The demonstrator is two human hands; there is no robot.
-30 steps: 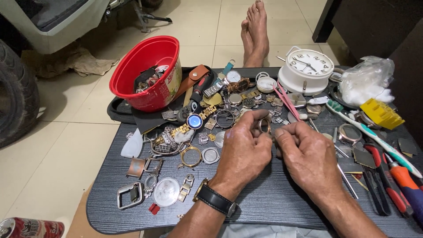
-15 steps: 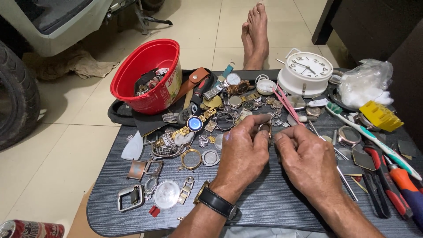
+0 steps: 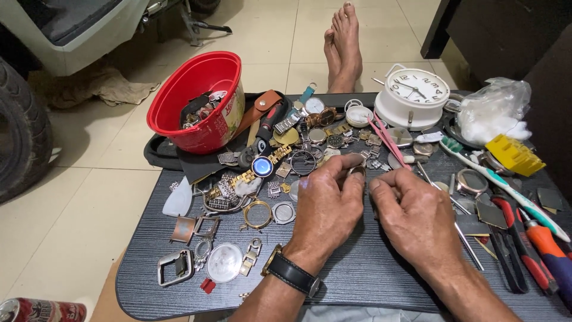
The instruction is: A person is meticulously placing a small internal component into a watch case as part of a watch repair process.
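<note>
My left hand [image 3: 326, 203], with a black-strapped watch at the wrist, pinches a small round metal watch part [image 3: 357, 171] between thumb and forefinger above the dark grey table [image 3: 357, 280]. My right hand [image 3: 415, 216] is right beside it, its fingertips curled close to the same part; whether it holds anything is hidden. Around the hands lie many watch cases, rings and bracelet pieces, among them a gold watch with a blue dial [image 3: 261, 166].
A red bucket [image 3: 199, 98] of parts stands at the table's back left, a white alarm clock [image 3: 412, 95] at the back right. Pink tweezers [image 3: 387, 140], a toothbrush [image 3: 500, 185], pliers and screwdrivers [image 3: 530, 238] lie right. Bare feet [image 3: 344, 48] rest on the floor beyond.
Both hands have stayed close together over the table's middle, the fingertips shifting slightly around the small part.
</note>
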